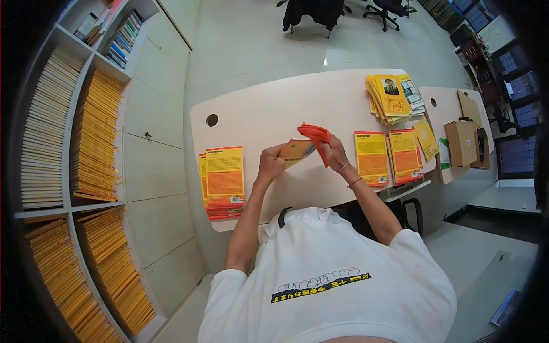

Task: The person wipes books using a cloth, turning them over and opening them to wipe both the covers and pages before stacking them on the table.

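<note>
The book (297,150) is in the air above the table (263,108), tilted, near the table's front edge. The left hand (271,164) is closed on 1 end of it, a narrow grip. The right hand (334,153) (2 thin bands at its wrist) is closed around a bunched red cloth (313,134), right by the book's other end; whether its fingers also touch the book, I cannot tell.

On the table, a yellow-and-orange stack (225,174) lies to the left of the hands, and 2 similar stacks (372,157) lie side by side to the right. Behind those 2 is a pile (390,97) of yellow books (the top 1 has a portrait). A brown box (461,143) sits on the side table (445,104). Far left, shelves (71,208) hold rows of books.
</note>
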{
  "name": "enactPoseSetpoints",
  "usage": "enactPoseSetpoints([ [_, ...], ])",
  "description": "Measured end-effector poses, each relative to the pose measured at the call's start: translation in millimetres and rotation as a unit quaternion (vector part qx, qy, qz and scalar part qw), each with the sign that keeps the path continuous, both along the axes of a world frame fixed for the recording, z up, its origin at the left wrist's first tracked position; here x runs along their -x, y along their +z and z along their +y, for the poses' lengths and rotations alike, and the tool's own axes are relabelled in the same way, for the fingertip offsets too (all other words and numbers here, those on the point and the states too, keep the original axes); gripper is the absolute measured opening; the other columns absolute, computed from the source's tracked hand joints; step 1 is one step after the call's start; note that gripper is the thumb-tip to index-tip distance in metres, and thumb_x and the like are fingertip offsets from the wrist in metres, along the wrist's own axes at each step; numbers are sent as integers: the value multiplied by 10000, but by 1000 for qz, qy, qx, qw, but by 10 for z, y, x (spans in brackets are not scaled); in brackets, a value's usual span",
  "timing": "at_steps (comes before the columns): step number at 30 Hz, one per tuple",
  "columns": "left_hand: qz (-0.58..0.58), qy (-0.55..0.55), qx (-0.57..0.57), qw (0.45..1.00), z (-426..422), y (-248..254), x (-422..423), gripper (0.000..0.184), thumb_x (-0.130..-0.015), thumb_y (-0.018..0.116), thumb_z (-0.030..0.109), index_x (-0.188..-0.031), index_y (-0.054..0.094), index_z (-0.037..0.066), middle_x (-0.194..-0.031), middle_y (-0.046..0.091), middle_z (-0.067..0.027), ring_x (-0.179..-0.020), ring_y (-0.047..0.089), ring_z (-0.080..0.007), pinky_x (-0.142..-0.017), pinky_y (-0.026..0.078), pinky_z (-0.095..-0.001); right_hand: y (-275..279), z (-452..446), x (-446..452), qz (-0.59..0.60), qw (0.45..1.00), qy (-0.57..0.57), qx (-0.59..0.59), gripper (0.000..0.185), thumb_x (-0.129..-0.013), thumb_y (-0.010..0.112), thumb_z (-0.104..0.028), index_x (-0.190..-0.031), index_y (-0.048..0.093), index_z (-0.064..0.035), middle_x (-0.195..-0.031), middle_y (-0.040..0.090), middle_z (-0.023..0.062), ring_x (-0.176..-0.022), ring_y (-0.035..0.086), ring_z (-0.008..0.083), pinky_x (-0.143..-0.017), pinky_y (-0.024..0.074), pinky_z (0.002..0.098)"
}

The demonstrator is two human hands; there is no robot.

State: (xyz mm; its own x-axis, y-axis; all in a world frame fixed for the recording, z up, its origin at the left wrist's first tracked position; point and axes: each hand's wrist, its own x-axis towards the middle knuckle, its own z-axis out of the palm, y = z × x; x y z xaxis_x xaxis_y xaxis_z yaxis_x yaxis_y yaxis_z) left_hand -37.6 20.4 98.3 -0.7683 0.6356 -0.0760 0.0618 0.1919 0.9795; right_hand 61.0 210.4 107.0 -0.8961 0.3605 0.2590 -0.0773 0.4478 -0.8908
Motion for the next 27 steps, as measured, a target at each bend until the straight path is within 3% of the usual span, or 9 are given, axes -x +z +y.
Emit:
enactPoseSetpoints([
  [2, -41, 3, -24, 999, -14, -65, 27, 441, -673, 415, -78, -1026, 676, -42, -781, 666, -51, -656, 521, -148, -619, 456, -252, 55, 42, 0, -73, 993, 35, 82, 319, -850, 508, -58, -1148, 619, -24, -1117, 641, 112, -895, 583, 277, -820, 457, 325],
  [5, -27, -4, -16, 999, 80, -36, 14, 438, -672, 411, -80, -1017, 680, -43, -814, 690, -83, -651, 543, -162, -623, 461, -261, 189, -226, 168, -4, 998, 39, 50, 287, -848, 518, -72, -1104, 640, -26, -1090, 644, 109, -859, 583, 270, -786, 462, 331],
  [13, -82, 8, -79, 993, 81, 129, -121, 304, -652, 403, -84, -835, 645, -61, -695, 611, -56, -614, 497, -141, -580, 428, -226, 253, -301, 210, 162, 950, -98, -248, 279, -860, 520, -144, -1090, 625, -27, -1001, 650, 108, -797, 579, 260, -729, 469, 342],
  [15, -133, 15, -81, 988, 19, -28, -133, 294, -637, 404, -85, -817, 633, -41, -707, 611, -54, -610, 503, -137, -584, 434, -224, -42, -47, 162, 0, 992, -89, -85, 280, -869, 513, -170, -1088, 616, -29, -998, 654, 109, -798, 591, 251, -731, 478, 336],
  [17, -185, 21, -82, 979, -34, -186, -140, 286, -622, 405, -85, -799, 620, -21, -720, 611, -53, -606, 510, -133, -588, 440, -222, -262, 166, 100, -160, 980, -76, 85, 284, -877, 505, -196, -1085, 607, -31, -995, 659, 110, -800, 602, 243, -733, 487, 329],
  [18, -185, 19, -82, 979, -46, -222, -136, 286, -622, 405, -85, -799, 620, -21, -720, 611, -53, -606, 510, -133, -588, 440, -222, -251, 209, 85, -160, 980, -78, 84, 284, -877, 505, -196, -1085, 607, -31, -995, 659, 110, -800, 602, 243, -733, 487, 329],
  [20, -256, 46, -164, 952, -78, -291, -121, 268, -673, 431, -89, -845, 618, -4, -751, 626, -54, -629, 541, -124, -587, 448, -220, -234, 277, 68, -128, 920, -84, 362, 302, -890, 495, -219, -1094, 588, -17, -997, 663, 115, -787, 616, 208, -708, 498, 294],
  [22, -324, 76, -242, 911, -104, -371, -120, 254, -725, 457, -93, -891, 617, 13, -783, 641, -56, -652, 573, -116, -587, 456, -218, -238, 305, 56, -87, 783, -80, 610, 323, -903, 484, -241, -1104, 570, -3, -999, 667, 120, -774, 631, 174, -683, 509, 259],
  [27, -321, 114, -224, 913, -5, -97, -83, 139, -848, 557, -9, -979, 587, 25, -859, 646, -59, -647, 570, -99, -585, 469, -211, -230, 178, -30, -138, 764, -82, 624, 375, -893, 486, -250, -1149, 529, 21, -1024, 664, 147, -838, 652, 167, -699, 526, 249],
])
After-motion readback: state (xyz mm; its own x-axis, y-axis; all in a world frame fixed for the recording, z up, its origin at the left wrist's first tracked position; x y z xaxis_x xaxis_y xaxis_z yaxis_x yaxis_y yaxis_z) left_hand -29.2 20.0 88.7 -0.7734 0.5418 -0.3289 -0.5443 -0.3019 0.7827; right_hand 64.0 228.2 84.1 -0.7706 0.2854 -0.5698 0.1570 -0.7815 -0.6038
